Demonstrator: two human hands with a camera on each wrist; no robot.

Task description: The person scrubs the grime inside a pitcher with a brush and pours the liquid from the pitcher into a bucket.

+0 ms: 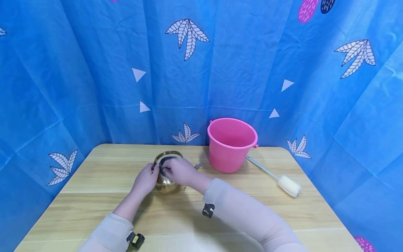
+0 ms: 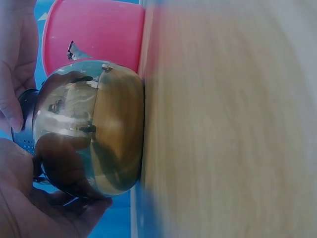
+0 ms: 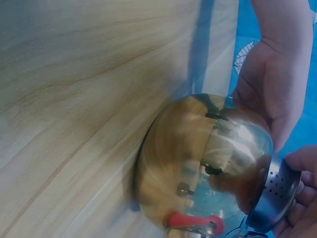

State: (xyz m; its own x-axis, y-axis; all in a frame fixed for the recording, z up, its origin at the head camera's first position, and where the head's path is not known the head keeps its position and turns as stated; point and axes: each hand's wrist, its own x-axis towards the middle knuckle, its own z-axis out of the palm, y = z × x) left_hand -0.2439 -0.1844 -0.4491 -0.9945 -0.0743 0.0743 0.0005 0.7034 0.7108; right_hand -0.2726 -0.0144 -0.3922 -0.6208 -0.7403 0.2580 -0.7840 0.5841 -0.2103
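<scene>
A shiny gold teapot (image 1: 167,186) stands on the table, its spout (image 1: 198,166) pointing right and its arched handle (image 1: 168,152) up. My left hand (image 1: 146,179) holds the pot's left side, fingers curved round the body, as the left wrist view shows. At the mouth sits a metal strainer (image 3: 275,191) with rows of small holes, partly out of the opening. My right hand (image 1: 182,171) pinches this strainer by its rim, thumb on one side and fingers bent beneath in the right wrist view. Much of the mouth is hidden behind both hands in the head view.
A pink bucket (image 1: 229,157) stands right of the teapot near the table's back edge. Beside it lies a sponge brush with a white head (image 1: 289,185) and a thin pale handle (image 1: 262,168). Blue patterned curtain (image 1: 179,87) surrounds the wooden table (image 1: 176,224) at the back and sides.
</scene>
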